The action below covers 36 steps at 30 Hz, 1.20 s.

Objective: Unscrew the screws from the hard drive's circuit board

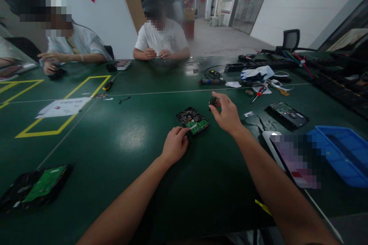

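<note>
A hard drive with a green circuit board lies on the dark green table in front of me. My left hand rests at its lower left edge, fingers bent together with the tips touching the drive. Just right of the drive and above the table, my right hand pinches a small dark object between thumb and fingers; it looks like the handle of a short tool, but its lower end is too small to make out.
A second drive, a phone and a blue tray lie to the right. A red screwdriver and white gloves are farther back. Another drive sits at left. People sit across the table.
</note>
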Each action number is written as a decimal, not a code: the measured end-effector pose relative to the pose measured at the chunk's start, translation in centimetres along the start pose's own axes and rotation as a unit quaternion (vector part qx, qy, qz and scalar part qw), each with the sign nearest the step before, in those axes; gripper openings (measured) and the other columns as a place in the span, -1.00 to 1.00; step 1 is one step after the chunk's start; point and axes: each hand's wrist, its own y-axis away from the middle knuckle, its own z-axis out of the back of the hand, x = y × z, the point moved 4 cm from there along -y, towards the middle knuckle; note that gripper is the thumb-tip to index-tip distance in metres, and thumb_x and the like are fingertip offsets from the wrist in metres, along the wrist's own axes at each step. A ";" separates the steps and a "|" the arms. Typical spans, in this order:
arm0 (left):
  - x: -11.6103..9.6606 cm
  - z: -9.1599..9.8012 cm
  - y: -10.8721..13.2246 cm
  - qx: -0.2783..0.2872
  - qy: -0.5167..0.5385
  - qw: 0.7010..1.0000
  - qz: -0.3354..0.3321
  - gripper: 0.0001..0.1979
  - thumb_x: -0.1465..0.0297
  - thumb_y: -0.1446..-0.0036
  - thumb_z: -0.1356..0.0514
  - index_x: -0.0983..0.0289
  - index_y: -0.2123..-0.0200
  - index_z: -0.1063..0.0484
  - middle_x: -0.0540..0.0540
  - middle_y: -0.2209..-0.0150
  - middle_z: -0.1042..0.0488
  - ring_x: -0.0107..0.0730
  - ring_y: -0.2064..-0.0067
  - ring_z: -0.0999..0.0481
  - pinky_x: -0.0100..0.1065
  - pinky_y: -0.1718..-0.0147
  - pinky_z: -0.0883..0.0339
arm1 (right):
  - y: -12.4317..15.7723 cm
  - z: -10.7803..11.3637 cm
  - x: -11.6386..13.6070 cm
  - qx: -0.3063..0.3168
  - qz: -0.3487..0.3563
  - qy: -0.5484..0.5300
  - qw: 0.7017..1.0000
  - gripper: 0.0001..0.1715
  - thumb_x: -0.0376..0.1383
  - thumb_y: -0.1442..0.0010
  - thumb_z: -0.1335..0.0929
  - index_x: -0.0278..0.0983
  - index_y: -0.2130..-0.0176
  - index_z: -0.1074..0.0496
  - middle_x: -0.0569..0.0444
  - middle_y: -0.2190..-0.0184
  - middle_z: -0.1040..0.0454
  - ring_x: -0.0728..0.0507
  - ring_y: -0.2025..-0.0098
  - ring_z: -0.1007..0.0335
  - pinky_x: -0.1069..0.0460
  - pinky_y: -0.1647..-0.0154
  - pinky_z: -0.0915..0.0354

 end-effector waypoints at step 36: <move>-0.2 0.2 -0.2 -0.003 0.002 1.000 -0.004 -0.59 0.50 -0.30 -0.08 0.20 -0.18 -0.42 0.20 0.02 -0.48 -0.10 -0.01 -0.46 -0.06 -0.01 -0.42 | -0.2 0.0 -0.3 -0.014 -0.033 0.006 0.999 -0.48 -0.27 -0.28 -0.41 -0.08 -0.20 -0.33 -0.06 -0.02 -0.39 -0.25 0.11 -0.48 -0.26 0.01 -0.49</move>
